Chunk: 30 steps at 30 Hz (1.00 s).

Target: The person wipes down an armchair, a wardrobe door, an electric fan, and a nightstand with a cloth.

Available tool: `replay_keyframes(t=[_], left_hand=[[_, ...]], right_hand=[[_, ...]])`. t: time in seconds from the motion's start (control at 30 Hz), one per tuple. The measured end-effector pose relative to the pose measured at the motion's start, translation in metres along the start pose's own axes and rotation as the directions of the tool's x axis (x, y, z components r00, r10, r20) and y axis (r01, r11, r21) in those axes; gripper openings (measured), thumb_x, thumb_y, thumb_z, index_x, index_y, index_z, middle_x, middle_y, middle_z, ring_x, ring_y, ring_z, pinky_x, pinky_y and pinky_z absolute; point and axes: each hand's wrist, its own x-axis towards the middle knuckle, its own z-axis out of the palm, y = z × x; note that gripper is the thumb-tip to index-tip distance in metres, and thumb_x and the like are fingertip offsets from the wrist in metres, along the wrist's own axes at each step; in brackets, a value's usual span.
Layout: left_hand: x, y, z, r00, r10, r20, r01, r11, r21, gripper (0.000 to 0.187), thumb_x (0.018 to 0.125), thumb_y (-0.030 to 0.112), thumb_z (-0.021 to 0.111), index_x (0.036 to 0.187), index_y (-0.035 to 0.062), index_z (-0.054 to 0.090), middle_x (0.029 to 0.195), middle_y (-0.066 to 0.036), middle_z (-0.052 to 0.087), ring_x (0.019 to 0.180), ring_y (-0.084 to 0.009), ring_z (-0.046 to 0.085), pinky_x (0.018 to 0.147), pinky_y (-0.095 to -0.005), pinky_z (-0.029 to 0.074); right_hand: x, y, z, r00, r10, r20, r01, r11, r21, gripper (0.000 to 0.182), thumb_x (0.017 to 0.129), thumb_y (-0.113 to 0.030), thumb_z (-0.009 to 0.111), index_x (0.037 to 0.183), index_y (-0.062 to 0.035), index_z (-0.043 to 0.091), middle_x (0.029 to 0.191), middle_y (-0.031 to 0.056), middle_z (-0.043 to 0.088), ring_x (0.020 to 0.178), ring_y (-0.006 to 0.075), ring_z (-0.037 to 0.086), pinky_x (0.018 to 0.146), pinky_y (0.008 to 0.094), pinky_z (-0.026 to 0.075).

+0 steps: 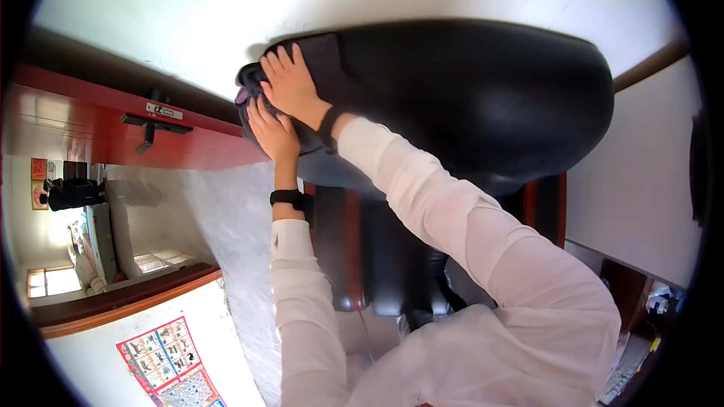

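A large black padded chair back [483,90] fills the middle of the head view. A dark grey-purple cloth [320,56] is bunched over its left end. My right hand [290,83] lies flat on the cloth with fingers spread, a dark band on its wrist. My left hand [273,132] sits just below it, fingers curled into the lower edge of the same cloth, with a black watch [287,197] on the wrist. Both arms wear white sleeves. The cloth's underside is hidden by the hands.
A red door [98,124] with a black handle [154,117] stands at the left. Beyond it a person in dark clothes [72,192] is in another room. A colourful wall chart [170,365] hangs lower left. A keyboard [624,380] shows at the lower right.
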Motion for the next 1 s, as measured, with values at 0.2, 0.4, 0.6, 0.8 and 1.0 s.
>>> replay_keyframes(t=[0.2, 0.4, 0.6, 0.8, 1.0], left_hand=[[-0.028, 0.01, 0.016, 0.973, -0.147, -0.18, 0.132, 0.987, -0.097, 0.054, 0.096, 0.026, 0.04, 0.139, -0.0054, 0.035, 0.145, -0.025, 0.035, 0.132, -0.0413, 0.036, 0.111, -0.0469, 0.029], [-0.101, 0.042, 0.019, 0.977, -0.196, 0.083, 0.164, 0.941, 0.295, 0.068, 0.098, 0.03, 0.03, 0.147, -0.0122, 0.009, 0.155, -0.029, 0.009, 0.144, -0.0471, 0.004, 0.117, -0.0529, 0.005], [-0.16, 0.084, 0.035, 0.901, -0.4, 0.17, 0.399, 0.916, 0.042, 0.07, 0.096, 0.026, 0.032, 0.147, -0.0135, 0.006, 0.155, -0.032, 0.001, 0.145, -0.0453, 0.0, 0.116, -0.0533, 0.001], [-0.083, 0.118, 0.022, 0.978, -0.2, 0.062, 0.198, 0.979, 0.041, 0.068, 0.093, 0.022, 0.04, 0.15, -0.003, 0.014, 0.158, -0.024, 0.007, 0.147, -0.0387, 0.003, 0.116, -0.0546, 0.002], [-0.039, 0.234, 0.023, 0.982, 0.142, 0.125, -0.139, 0.99, -0.03, 0.063, 0.085, 0.025, 0.057, 0.144, 0.0081, 0.04, 0.152, -0.011, 0.034, 0.144, -0.0337, 0.024, 0.114, -0.0576, 0.015]], right_hand=[[-0.012, -0.006, -0.008, 0.978, -0.207, 0.034, 0.206, 0.978, 0.04, 0.051, 0.089, -0.039, 0.054, 0.128, -0.008, 0.056, 0.13, 0.0082, 0.055, 0.129, 0.0298, 0.042, 0.111, 0.0541, 0.024], [-0.082, -0.011, -0.027, 0.907, -0.408, 0.103, 0.396, 0.911, 0.118, 0.058, 0.088, -0.037, 0.057, 0.141, -0.015, 0.046, 0.142, 0.0031, 0.046, 0.138, 0.0229, 0.033, 0.114, 0.0501, 0.021], [-0.1, 0.026, -0.046, 0.807, -0.565, 0.174, 0.526, 0.82, 0.225, 0.062, 0.086, -0.034, 0.061, 0.144, -0.0217, 0.042, 0.144, 0.0006, 0.045, 0.14, 0.0208, 0.031, 0.116, 0.0483, 0.018], [-0.062, 0.071, -0.07, 0.935, -0.341, 0.101, 0.337, 0.94, 0.056, 0.056, 0.087, -0.033, 0.059, 0.14, -0.0194, 0.047, 0.139, 0.0034, 0.051, 0.135, 0.0241, 0.04, 0.114, 0.0513, 0.022], [-0.08, 0.199, -0.156, 0.997, -0.027, 0.077, 0.043, 0.975, -0.216, 0.046, 0.091, -0.029, 0.053, 0.135, -0.0138, 0.053, 0.134, 0.0059, 0.057, 0.128, 0.0271, 0.048, 0.107, 0.0477, 0.034]])
